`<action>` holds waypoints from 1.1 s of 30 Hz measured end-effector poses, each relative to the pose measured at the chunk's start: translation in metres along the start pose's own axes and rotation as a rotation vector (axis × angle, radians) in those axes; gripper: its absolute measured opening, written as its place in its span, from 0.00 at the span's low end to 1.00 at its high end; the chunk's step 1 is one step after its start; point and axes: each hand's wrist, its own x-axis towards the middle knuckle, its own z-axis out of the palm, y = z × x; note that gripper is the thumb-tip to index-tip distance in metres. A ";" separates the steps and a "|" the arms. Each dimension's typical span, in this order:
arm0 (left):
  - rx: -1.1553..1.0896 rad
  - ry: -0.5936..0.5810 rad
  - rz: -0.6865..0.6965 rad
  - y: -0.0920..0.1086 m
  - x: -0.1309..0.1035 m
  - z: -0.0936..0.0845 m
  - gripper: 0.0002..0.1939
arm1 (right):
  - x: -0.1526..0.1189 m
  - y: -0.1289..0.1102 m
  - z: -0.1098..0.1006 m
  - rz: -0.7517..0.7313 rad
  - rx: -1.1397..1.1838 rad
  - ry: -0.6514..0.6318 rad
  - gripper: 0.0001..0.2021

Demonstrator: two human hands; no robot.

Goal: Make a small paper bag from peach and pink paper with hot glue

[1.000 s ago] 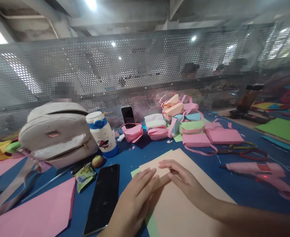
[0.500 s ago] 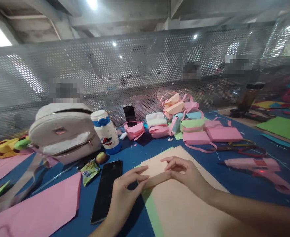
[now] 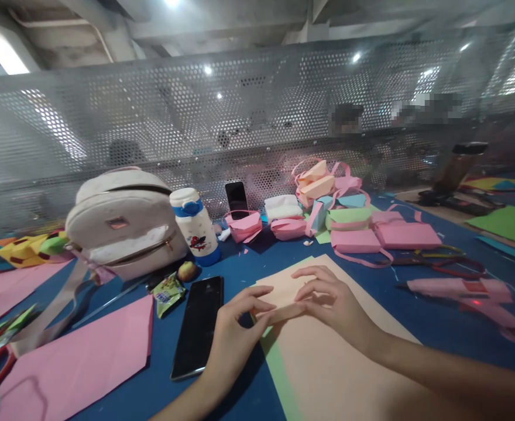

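Between my hands is a narrow folded peach paper piece [image 3: 287, 314], resting over large peach sheets [image 3: 340, 362]. My left hand [image 3: 242, 327] pinches its left end between thumb and fingers. At the right end, my right hand [image 3: 334, 301] holds it with thumb and fingertips. A green sheet [image 3: 281, 374] shows under the peach sheets along their left edge. Just left of my left hand lies a black phone [image 3: 197, 327] on the blue table.
Behind stand a backpack [image 3: 126, 222], a bottle [image 3: 195, 228], an upright phone [image 3: 236, 197] and small paper bags [image 3: 354, 240]. Right are a pink glue gun [image 3: 463, 289] and scissors [image 3: 455, 263]. Pink paper [image 3: 86, 356], a snack packet [image 3: 168, 295] and a fruit [image 3: 188, 271] lie left.
The view has shifted slightly, so the things on the table appear a little further right. My right fingers have closed in slightly on the folded paper, which both hands still hold.
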 end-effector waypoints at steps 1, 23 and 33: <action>-0.010 0.000 -0.008 0.000 0.000 0.000 0.06 | 0.001 0.000 0.001 -0.003 -0.015 0.002 0.05; -0.086 -0.001 -0.036 0.002 -0.006 0.005 0.07 | 0.004 -0.005 0.008 -0.246 -0.228 0.004 0.06; -0.080 -0.040 -0.013 0.002 -0.007 0.002 0.06 | 0.002 -0.001 0.000 -0.223 -0.154 -0.046 0.07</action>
